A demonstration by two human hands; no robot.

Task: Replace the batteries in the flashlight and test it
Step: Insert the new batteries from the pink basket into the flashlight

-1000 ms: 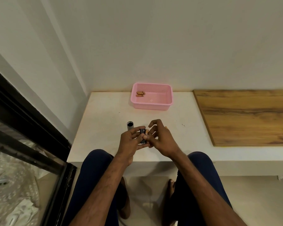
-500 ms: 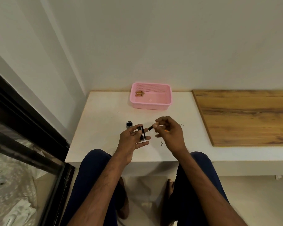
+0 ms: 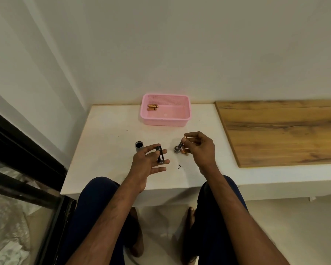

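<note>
— What are you holding there, in the head view?

— I'm cradling the black battery holder [image 3: 160,154] across my left hand [image 3: 151,161], thumb pressing it onto my half-spread fingers, open side up so I can see the slots. My right hand [image 3: 199,150] is pinching one battery [image 3: 182,142] at the tips of thumb and forefinger, tilted, its lower end near the tail cap [image 3: 177,149] lying on the table [image 3: 107,134].

— And the flashlight itself?

— The tube [image 3: 139,146] is standing upright just beyond my left fingers, mouth open, out of the way but within reach. I'm guessing it is parked on end so it cannot roll off.

— More batteries?

— Something copper-coloured [image 3: 185,151] is showing under my right palm, perhaps another cell, though I cannot tell. A few more [image 3: 152,107] are lying in the far-left corner of the pink basket [image 3: 180,121], well apart from my hands.

— Old or new, the one in your fingers?

— I cannot tell from here. Judging by the holder looking empty, I'm somewhere in the middle of the swap; testing is not yet near.

— Anything risky?

— Only polarity, and a loose cell rolling to the edge.
</note>
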